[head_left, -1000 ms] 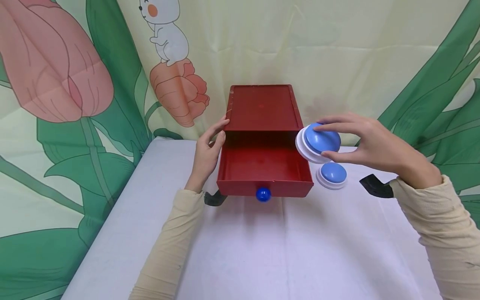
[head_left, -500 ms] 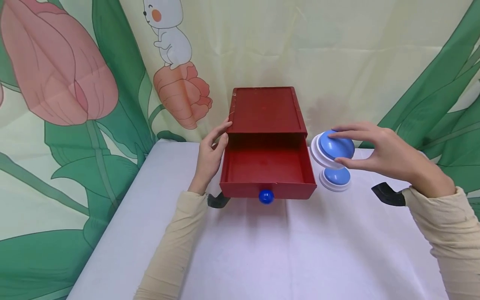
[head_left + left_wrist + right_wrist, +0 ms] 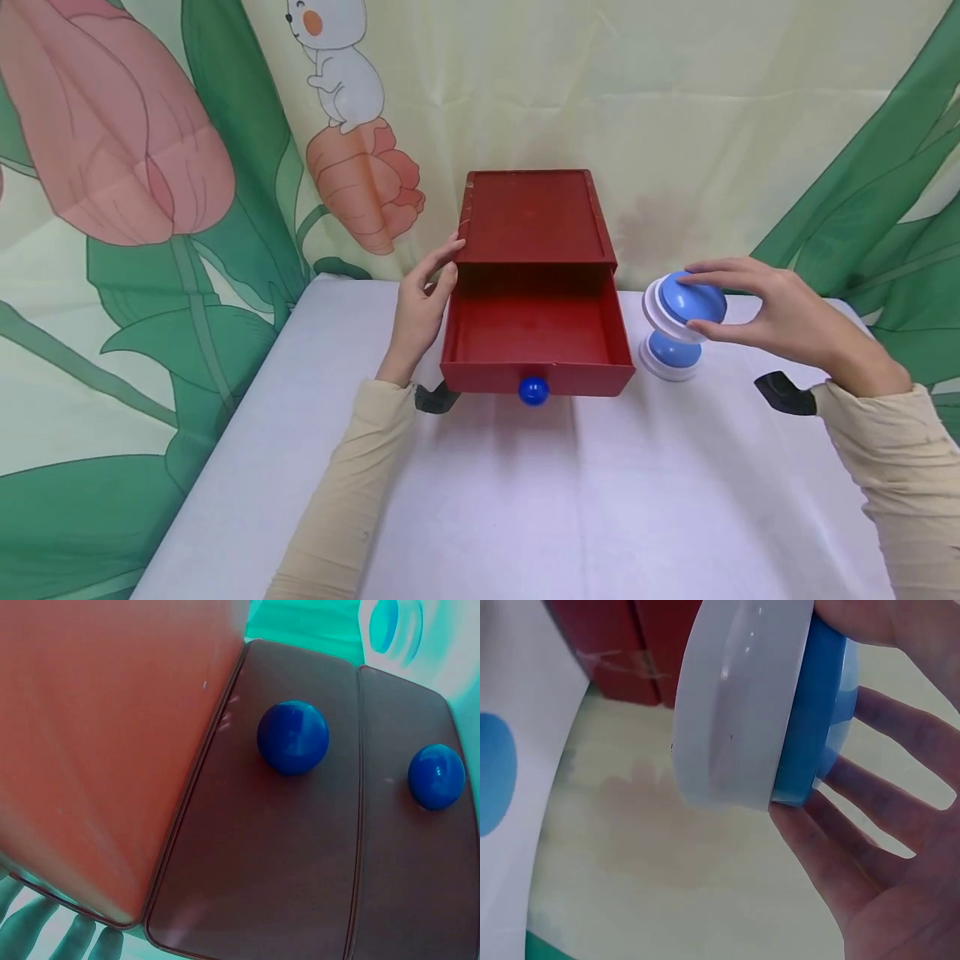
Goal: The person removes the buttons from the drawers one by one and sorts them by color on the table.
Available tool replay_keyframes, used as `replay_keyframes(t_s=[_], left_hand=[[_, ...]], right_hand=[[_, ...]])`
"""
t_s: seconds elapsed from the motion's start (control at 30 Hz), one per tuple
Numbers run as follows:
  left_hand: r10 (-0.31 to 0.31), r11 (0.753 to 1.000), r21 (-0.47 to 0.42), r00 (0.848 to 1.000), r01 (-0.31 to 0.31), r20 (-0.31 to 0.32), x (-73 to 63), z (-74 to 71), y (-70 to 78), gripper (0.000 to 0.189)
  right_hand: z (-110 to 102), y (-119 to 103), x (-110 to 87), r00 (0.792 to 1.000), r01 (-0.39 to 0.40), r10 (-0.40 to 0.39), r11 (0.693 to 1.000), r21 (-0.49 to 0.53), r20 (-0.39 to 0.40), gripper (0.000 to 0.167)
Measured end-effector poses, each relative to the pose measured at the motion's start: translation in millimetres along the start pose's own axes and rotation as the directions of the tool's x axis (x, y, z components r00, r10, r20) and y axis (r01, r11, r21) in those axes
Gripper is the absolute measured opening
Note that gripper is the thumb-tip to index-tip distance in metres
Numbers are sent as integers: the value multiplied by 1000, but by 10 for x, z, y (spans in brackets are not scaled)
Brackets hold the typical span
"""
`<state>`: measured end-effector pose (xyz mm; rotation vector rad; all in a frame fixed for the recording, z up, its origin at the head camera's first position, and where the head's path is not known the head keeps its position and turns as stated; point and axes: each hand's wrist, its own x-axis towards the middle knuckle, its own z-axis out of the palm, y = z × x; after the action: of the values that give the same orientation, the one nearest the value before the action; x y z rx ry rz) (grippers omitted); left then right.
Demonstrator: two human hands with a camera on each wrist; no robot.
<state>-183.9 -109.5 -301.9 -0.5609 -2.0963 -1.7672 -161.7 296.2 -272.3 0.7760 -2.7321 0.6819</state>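
Note:
In the head view, my right hand (image 3: 791,321) holds a round push button (image 3: 692,302) with a blue dome on a white base, thumb and fingers around its sides. It is tilted and off the table. In the right wrist view, its white base (image 3: 739,712) faces left. Just below it in the head view, a second blue-and-white push button (image 3: 673,354) sits on the table, partly covered. My left hand (image 3: 417,312) rests against the left side of a red drawer cabinet (image 3: 536,217), fingers mostly extended. Its upper drawer (image 3: 536,329) is pulled out, with nothing visible inside.
A blue ball knob (image 3: 533,391) is on the open drawer's front. Lower drawer fronts carry blue knobs (image 3: 293,738) in the left wrist view. The table has a white cloth (image 3: 480,500). Behind it hangs a printed curtain (image 3: 675,125).
My right hand has carried the push button to the right and slightly down, away from the drawer and over the second button. My left hand keeps its place on the cabinet.

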Motion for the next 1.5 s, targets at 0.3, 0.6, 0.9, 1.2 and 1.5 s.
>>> replay_keyframes(t_s=[0.3, 0.6, 0.9, 1.2, 1.5], left_hand=[[4, 1000, -4, 1000, -4, 18, 20, 26, 1, 38], [-2, 1000, 5, 1000, 2, 16, 11, 5, 10, 38], [1, 1000, 4, 1000, -1, 15, 0, -16, 6, 38], [-18, 1000, -5, 1000, 18, 8, 1, -24, -10, 38], [-11, 1000, -9, 1000, 11, 7, 6, -19, -58, 38]], right_hand=[[30, 220, -126, 996, -86, 87, 996, -35, 34, 60], [64, 433, -177, 989, -138, 139, 990, -27, 50, 61], [159, 618, -230, 984, -170, 172, 985, -33, 52, 59], [218, 782, -290, 977, -200, 203, 979, -48, 62, 58], [267, 929, -378, 972, -227, 229, 973, -45, 58, 57]])
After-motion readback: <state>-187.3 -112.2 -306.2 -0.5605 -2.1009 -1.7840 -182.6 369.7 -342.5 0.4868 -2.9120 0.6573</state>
